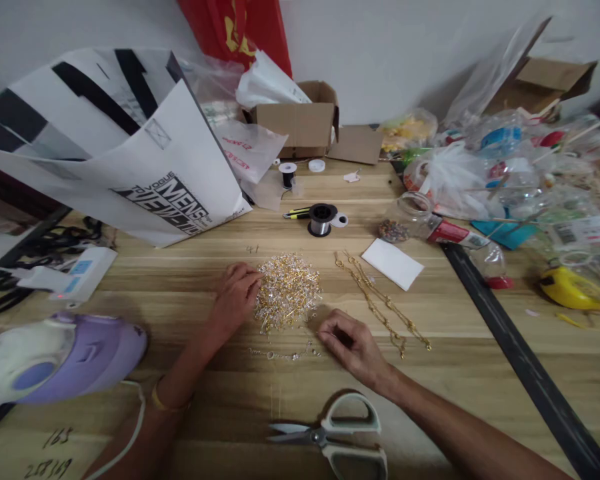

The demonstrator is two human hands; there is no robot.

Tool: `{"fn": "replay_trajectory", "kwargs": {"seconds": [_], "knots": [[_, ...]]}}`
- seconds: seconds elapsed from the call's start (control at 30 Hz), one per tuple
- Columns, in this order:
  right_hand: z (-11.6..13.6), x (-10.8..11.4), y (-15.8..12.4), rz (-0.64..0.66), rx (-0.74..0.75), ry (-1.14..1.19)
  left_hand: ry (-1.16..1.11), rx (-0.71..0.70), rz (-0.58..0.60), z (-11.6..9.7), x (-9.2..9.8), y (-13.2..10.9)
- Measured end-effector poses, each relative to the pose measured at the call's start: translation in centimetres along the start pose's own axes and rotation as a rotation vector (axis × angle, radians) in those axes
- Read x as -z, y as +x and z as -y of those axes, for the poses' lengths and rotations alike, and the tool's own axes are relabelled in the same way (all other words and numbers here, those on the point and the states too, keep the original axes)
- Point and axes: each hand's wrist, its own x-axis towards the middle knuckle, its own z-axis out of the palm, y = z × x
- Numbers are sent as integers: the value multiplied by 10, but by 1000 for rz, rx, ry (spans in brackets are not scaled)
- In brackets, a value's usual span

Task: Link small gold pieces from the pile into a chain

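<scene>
A heap of small gold and clear beads [289, 293] lies in the middle of the wooden table. My left hand [237, 293] rests against the heap's left edge, fingers curled together among the beads; what they pinch, if anything, is hidden. Just off the heap's lower right, my right hand [353, 343] is closed in a pinch, with its contents too small to make out. A silvery beaded chain [283, 355] lies between the hands, below the heap. Gold beaded chains [380, 300] stretch out beyond my right hand. White-handled scissors [325, 437] lie partly spread nearest me.
Behind the heap stand a wire spool [321, 220] and a black thread spool [287, 175]. A folded white paper [393, 263] and a jar of beads [405, 220] are at right. A white shopping bag [155, 180] and a purple-white appliance [65, 360] occupy the left.
</scene>
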Motion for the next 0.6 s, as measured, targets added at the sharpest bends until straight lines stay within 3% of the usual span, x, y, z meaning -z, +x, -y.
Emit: {"fn": "replay_trajectory", "kwargs": {"seconds": [0.23,0.6], "knots": [[-1,0,0,-5,1,-4,31,53,39,17,0,7],[2,0,0,-3,-14,-7,-94,137,-4,20,-2,6]]}}
